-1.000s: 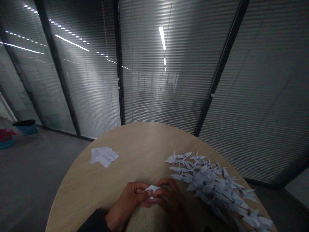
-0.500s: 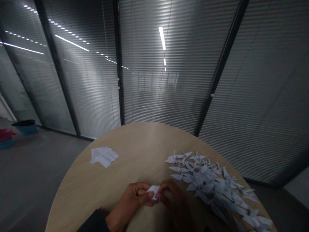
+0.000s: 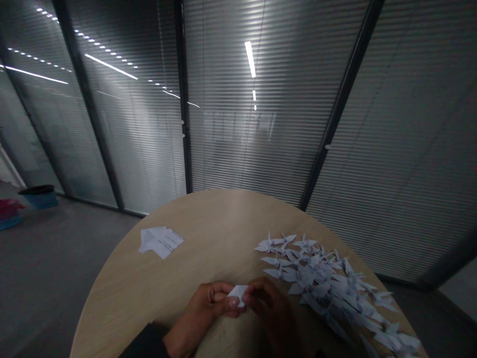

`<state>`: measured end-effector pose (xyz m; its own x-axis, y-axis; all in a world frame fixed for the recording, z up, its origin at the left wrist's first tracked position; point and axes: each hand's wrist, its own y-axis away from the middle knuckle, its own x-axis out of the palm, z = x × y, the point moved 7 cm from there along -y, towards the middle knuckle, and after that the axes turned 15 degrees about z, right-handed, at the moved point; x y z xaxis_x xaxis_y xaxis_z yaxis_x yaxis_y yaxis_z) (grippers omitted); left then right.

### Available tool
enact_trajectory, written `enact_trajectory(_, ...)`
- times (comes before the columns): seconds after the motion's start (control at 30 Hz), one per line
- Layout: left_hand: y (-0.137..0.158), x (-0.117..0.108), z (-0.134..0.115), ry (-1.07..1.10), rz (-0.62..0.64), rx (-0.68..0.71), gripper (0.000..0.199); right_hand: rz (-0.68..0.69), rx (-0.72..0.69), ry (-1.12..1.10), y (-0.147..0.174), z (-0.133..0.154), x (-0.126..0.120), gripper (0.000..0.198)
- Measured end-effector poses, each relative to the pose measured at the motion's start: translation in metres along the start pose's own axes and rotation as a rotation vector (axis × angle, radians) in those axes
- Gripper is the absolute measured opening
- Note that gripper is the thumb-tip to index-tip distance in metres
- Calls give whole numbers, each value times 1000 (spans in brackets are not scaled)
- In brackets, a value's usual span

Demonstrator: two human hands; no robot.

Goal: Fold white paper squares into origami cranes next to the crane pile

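A small folded piece of white paper [image 3: 238, 293] is held between my two hands over the near part of the table. My left hand [image 3: 212, 303] pinches its left side, with the thumb on top. On the other side, the fingertips and thumb of my right hand [image 3: 266, 298] grip the paper's right edge. Parts of the paper are covered by my fingers. To the right of my hands lies a spread of folded white paper cranes [image 3: 320, 273]. Several flat white paper sheets [image 3: 162, 241] lie in a loose stack at the left.
The round wooden table [image 3: 223, 219] has its far edge near a glass wall with blinds [image 3: 253, 149]. On the floor at far left stand a blue bin with a dark liner [image 3: 40, 197] and another with a red liner [image 3: 9, 211].
My right thumb and fingers have shifted slightly along the paper's right edge. My left hand, the cranes and the sheets stay in place.
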<state>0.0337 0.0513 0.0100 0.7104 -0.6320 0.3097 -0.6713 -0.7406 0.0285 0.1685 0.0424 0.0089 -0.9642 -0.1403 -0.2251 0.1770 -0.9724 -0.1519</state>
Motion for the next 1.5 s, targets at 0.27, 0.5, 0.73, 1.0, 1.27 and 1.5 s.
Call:
enact_trajectory(0.27,-3,-5,9,29,-6,-39,34,3,-20,39,0,-3,0,12)
enact_trajectory(0.5,-5,-10,14,-3,-40,-66,35,3,7,46,1,1,2,13)
enact_trajectory(0.73,-1,-7,6,-43,-85,-39,32,14,26,-161,-3,-9,8,25)
enact_trajectory(1.0,-2,-14,11,-84,-120,-38,31,85,76,-168,-4,-17,11,42)
enact_trajectory(1.27,-4,-21,13,-158,-127,-14,25,23,83,-23,-1,-2,4,38)
enact_trajectory(1.5,-2,-24,5,-319,-199,16,27,9,112,-66,-1,-6,1,36)
